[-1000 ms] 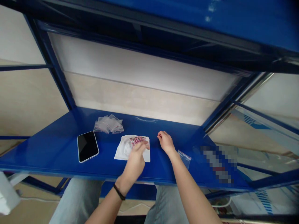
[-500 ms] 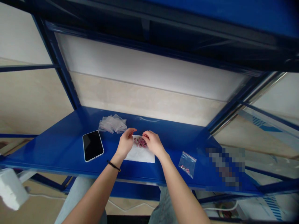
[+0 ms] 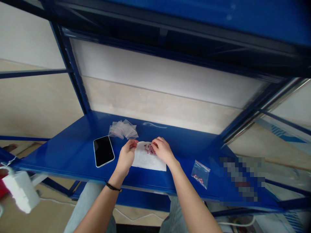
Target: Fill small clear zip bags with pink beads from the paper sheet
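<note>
A white sheet [image 3: 148, 163] that looks like paper or tissue lies on the blue shelf, with a small pile of pink and dark red beads [image 3: 151, 149] near its upper edge. My left hand [image 3: 126, 156] is at the sheet's upper left corner, thumb and fingertips brought together; whatever is between them is too small to make out. On the other side, my right hand [image 3: 164, 150] reaches over the beads with its fingers curled down into the right part of the pile. Its fingertips are partly hidden, so what they pinch cannot be seen.
Several clear zip bags [image 3: 123, 129] lie fanned out behind my left hand. A phone [image 3: 103, 151] with a dark screen rests at the left. To the right is a zip bag with a few pink beads [image 3: 200, 174]. Blue frame posts [image 3: 77, 81] bound the shelf [image 3: 73, 152].
My left hand has drawn back leftward from the beads to the sheet's corner, its fingers closing. My right hand has moved further over the pile. The whole view has shifted slightly.
</note>
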`<state>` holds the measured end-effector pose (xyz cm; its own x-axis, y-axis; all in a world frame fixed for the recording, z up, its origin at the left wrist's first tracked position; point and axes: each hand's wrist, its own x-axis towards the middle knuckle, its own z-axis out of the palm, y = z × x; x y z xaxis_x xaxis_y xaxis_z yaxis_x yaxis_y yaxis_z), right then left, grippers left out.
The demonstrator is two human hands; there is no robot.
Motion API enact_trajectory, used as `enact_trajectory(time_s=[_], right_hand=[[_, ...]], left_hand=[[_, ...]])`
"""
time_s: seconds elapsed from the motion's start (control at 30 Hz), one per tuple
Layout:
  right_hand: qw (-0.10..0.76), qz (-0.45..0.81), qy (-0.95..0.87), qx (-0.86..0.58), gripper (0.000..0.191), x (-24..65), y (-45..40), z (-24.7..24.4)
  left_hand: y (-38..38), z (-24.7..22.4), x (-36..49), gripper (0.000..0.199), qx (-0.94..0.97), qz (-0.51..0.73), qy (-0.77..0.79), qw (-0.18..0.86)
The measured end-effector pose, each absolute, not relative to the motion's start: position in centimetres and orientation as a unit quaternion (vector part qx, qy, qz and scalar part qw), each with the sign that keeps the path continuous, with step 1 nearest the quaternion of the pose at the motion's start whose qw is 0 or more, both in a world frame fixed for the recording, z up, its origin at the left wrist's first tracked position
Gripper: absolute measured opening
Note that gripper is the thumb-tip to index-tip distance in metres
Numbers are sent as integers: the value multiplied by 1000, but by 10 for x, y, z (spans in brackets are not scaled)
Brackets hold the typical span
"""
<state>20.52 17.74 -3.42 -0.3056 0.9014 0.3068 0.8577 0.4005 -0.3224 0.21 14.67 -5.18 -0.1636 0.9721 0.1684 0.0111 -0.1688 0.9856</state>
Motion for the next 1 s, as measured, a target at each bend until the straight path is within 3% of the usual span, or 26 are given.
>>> enact_trajectory(time_s=[0.2,0.37,0.43,0.53,0.67,0.87,1.0], right_hand=[[228,64,-807,-542,17,208,176,-26],[358,75,-765,-531,23,257,145,12],[371,52,-737,-563,27,303,123,20],[331,22,-673,-661,31,380,92,10],[226,93,-639,-730,33,434,63,-20],[195,178,-658,-705,17,411,61,-17],[235,178,-666,-685,17,373,38,10]], left_hand=[[133,-50,7,17,462,622,487,403],[110,-45,14,16,573,518,482,414],[96,-44,15,16,611,486,474,408],[69,-48,17,20,635,458,463,416],[28,-61,27,25,614,452,463,452],[-28,-67,38,29,596,441,458,491],[-60,-61,32,32,594,455,450,487]])
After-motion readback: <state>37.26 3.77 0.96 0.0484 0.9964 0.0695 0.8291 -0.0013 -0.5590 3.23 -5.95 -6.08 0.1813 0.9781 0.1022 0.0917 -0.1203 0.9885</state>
